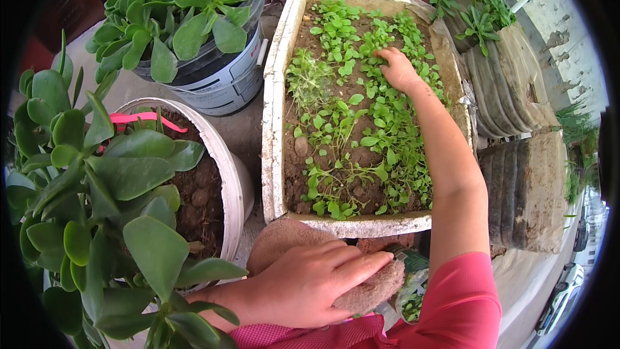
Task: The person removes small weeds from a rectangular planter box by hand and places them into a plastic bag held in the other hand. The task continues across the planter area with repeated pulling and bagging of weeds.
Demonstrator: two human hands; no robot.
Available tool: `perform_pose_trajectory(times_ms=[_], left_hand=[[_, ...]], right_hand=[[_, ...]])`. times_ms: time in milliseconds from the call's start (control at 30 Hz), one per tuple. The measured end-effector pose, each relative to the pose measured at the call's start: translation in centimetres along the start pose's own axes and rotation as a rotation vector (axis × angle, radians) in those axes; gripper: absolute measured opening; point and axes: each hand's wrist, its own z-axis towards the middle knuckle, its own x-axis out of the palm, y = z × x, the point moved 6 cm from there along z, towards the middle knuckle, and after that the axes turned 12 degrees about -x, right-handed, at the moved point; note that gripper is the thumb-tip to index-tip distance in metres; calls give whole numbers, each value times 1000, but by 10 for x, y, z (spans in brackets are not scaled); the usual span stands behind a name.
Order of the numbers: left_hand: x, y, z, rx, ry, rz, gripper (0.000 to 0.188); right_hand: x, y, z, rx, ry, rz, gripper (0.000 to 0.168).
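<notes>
A white foam planter box (273,131) with a worn rim holds rows of leafy green seedlings (382,140) in brown soil (315,194). My right hand (398,70) reaches over its right side, fingertips bent down among leaves in the upper middle. Foliage hides those tips, so I cannot tell whether they pinch a stem. Below the box's near edge, my left hand (315,283) lies across brown fuzzy fabric (375,288). Its thumb is not visible, and whether it grips the fabric is unclear. Some paler, feathery plants (307,80) grow at the box's left.
Left of the box stand a white pot (235,194) with a thick-leaved succulent (131,174) and a pink strip (145,117), and a bucket (220,87) with another succulent. Grey soil-filled containers (523,189) line the right side. A white car (562,295) is visible beyond.
</notes>
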Motion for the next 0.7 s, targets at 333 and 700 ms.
perform_pose_trajectory(times_ms=[333,700], left_hand=[[-1,0,1,66,-58,9,74],[0,1,1,-3,33,2,80]], right_hand=[[-11,-12,-14,12,-100,115,33],[-4,-16,12,86,-151,-37,29]])
